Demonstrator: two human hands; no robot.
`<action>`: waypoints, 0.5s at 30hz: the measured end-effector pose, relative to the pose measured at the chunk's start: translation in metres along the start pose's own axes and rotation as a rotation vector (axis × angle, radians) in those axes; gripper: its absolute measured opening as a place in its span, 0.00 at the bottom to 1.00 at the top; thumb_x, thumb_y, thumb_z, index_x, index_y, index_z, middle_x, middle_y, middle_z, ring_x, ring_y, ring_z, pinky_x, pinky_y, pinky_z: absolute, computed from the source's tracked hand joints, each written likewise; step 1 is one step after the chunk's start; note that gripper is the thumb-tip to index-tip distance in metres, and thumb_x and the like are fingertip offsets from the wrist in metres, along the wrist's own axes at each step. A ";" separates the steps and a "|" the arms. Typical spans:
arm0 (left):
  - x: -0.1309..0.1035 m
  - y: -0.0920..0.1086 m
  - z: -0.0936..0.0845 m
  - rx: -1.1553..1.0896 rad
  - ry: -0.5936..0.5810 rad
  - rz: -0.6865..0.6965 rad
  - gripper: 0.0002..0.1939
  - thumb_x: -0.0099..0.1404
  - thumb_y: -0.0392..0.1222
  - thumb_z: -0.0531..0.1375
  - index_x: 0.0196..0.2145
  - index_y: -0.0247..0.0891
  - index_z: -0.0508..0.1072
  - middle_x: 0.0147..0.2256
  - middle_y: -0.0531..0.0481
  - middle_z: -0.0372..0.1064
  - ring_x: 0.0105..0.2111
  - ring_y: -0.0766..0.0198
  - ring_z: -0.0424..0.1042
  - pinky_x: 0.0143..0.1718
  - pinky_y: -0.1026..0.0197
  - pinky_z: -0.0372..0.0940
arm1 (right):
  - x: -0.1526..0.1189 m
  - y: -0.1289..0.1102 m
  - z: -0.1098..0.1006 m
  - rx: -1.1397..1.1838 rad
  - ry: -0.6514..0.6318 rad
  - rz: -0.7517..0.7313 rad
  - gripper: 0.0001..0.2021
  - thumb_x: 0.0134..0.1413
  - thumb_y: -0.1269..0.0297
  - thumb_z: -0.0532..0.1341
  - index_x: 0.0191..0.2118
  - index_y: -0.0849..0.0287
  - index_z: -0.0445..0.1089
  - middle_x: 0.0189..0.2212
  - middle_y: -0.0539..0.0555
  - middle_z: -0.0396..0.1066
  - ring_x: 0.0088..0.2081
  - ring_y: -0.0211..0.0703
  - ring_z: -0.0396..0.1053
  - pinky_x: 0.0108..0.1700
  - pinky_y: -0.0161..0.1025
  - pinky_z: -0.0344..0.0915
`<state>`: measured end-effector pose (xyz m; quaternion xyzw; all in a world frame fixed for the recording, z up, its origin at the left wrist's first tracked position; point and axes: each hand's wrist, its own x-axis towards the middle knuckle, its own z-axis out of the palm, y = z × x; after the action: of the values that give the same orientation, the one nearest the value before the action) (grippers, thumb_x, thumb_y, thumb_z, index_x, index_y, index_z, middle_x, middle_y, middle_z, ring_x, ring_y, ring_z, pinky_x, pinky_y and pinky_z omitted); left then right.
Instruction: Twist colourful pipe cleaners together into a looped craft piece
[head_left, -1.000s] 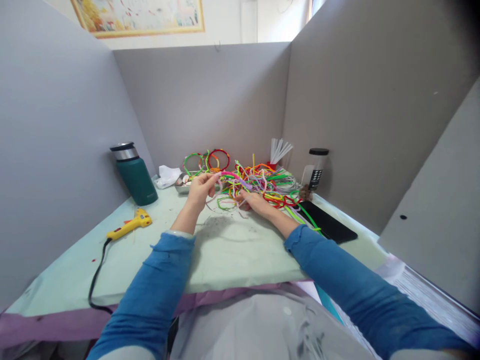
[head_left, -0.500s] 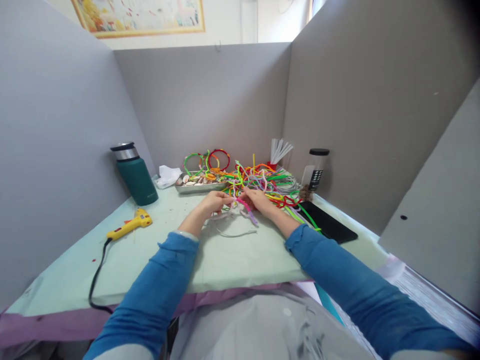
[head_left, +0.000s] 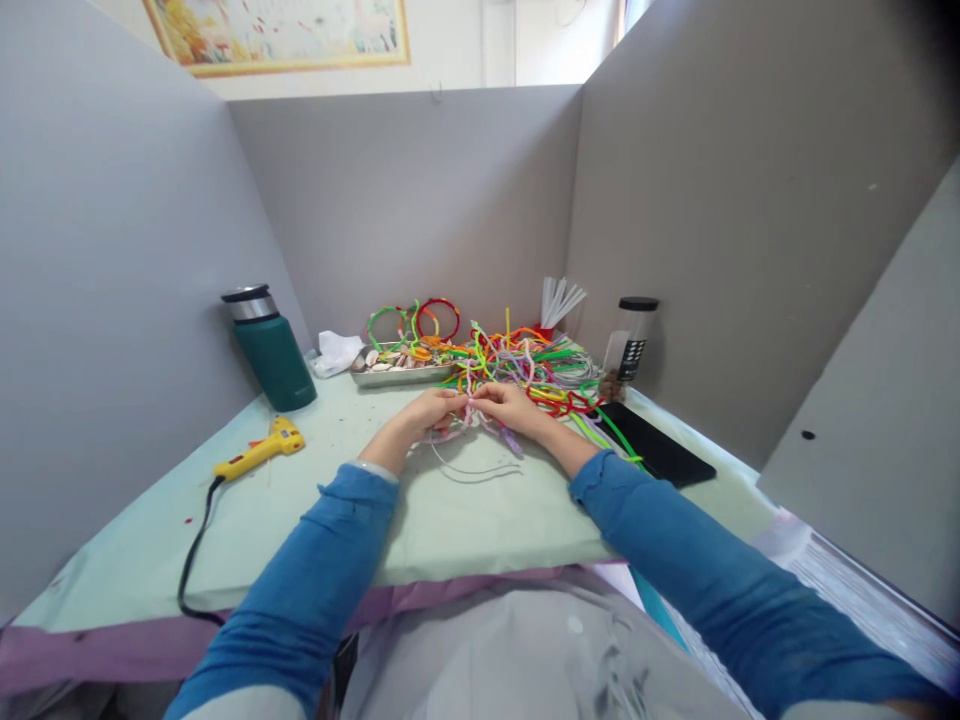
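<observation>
Over the middle of the table, my left hand (head_left: 433, 409) and my right hand (head_left: 510, 408) meet fingertip to fingertip. Both pinch a pink and lilac pipe-cleaner piece (head_left: 511, 440), whose fuzzy ends stick out below and above the fingers. Its centre is covered by my fingertips. A thin grey wire (head_left: 480, 475) trails from beneath my left hand in a loose double strand along the tabletop. Just behind my hands lies a tangled heap of coloured pipe cleaners (head_left: 517, 355).
A metal tray (head_left: 401, 376) of shells stands behind my left hand, with pipe-cleaner rings (head_left: 438, 303) beyond it. On the left are a green bottle (head_left: 274, 360) and a yellow glue gun (head_left: 259, 450). At right lie a black tablet-like slab (head_left: 660, 445) and a clear tumbler (head_left: 634, 335).
My right fingertips have moved left and slightly down to meet my left ones, covering the bright pink stretch. The wire's loose end has shifted slightly and now shows two strands.
</observation>
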<state>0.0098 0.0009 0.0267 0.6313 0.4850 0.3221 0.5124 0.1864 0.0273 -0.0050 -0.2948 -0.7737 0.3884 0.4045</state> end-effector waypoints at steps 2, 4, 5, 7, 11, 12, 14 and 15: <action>0.000 0.000 0.000 -0.027 -0.006 0.001 0.17 0.53 0.53 0.61 0.24 0.34 0.67 0.12 0.58 0.53 0.11 0.77 0.46 0.15 0.67 0.52 | 0.000 -0.001 0.000 -0.013 0.004 -0.005 0.16 0.47 0.53 0.57 0.34 0.63 0.67 0.19 0.46 0.62 0.18 0.30 0.56 0.20 0.29 0.51; 0.000 0.000 0.001 -0.040 -0.020 -0.004 0.17 0.53 0.53 0.61 0.24 0.34 0.66 0.13 0.59 0.53 0.10 0.77 0.45 0.15 0.67 0.52 | 0.000 -0.001 0.001 -0.026 0.011 -0.025 0.16 0.47 0.54 0.57 0.33 0.63 0.67 0.19 0.46 0.62 0.19 0.30 0.56 0.21 0.30 0.51; 0.000 0.000 0.001 -0.039 -0.029 -0.007 0.17 0.53 0.53 0.61 0.24 0.35 0.66 0.13 0.59 0.53 0.10 0.78 0.44 0.15 0.67 0.51 | 0.000 -0.001 0.001 -0.032 0.011 -0.038 0.15 0.48 0.54 0.57 0.34 0.63 0.67 0.19 0.46 0.62 0.19 0.31 0.56 0.21 0.30 0.52; 0.001 -0.001 0.001 -0.029 -0.044 -0.010 0.18 0.53 0.54 0.61 0.23 0.35 0.65 0.13 0.59 0.52 0.10 0.78 0.43 0.14 0.67 0.50 | -0.001 -0.001 0.002 -0.043 -0.002 -0.059 0.15 0.49 0.55 0.56 0.35 0.62 0.67 0.18 0.46 0.62 0.19 0.31 0.57 0.21 0.30 0.52; 0.001 -0.002 0.000 -0.040 -0.069 -0.019 0.17 0.53 0.53 0.60 0.24 0.35 0.65 0.13 0.60 0.51 0.10 0.77 0.43 0.13 0.68 0.49 | -0.002 -0.003 0.002 -0.054 -0.024 -0.059 0.16 0.50 0.55 0.55 0.39 0.62 0.67 0.17 0.45 0.61 0.18 0.31 0.56 0.21 0.30 0.51; 0.001 -0.002 0.000 -0.053 -0.072 -0.019 0.17 0.54 0.53 0.60 0.24 0.34 0.66 0.14 0.59 0.52 0.10 0.78 0.43 0.13 0.67 0.49 | -0.002 -0.003 0.002 -0.057 -0.016 -0.062 0.16 0.50 0.55 0.55 0.39 0.62 0.68 0.17 0.45 0.60 0.18 0.31 0.55 0.21 0.30 0.51; 0.001 -0.001 -0.001 -0.084 -0.074 -0.007 0.16 0.54 0.52 0.60 0.27 0.34 0.67 0.16 0.58 0.57 0.11 0.78 0.43 0.13 0.67 0.50 | -0.002 -0.004 0.001 -0.067 0.003 -0.076 0.16 0.49 0.55 0.56 0.38 0.63 0.68 0.18 0.46 0.60 0.19 0.31 0.54 0.21 0.30 0.50; 0.000 0.000 -0.001 -0.093 -0.078 0.002 0.15 0.54 0.51 0.60 0.29 0.34 0.68 0.17 0.57 0.58 0.11 0.78 0.44 0.14 0.67 0.51 | -0.002 -0.004 0.001 -0.070 0.012 -0.083 0.16 0.49 0.55 0.56 0.38 0.63 0.69 0.19 0.46 0.61 0.19 0.30 0.54 0.21 0.30 0.49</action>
<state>0.0091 0.0014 0.0268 0.6193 0.4484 0.3200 0.5594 0.1862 0.0235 -0.0026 -0.2789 -0.7960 0.3422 0.4141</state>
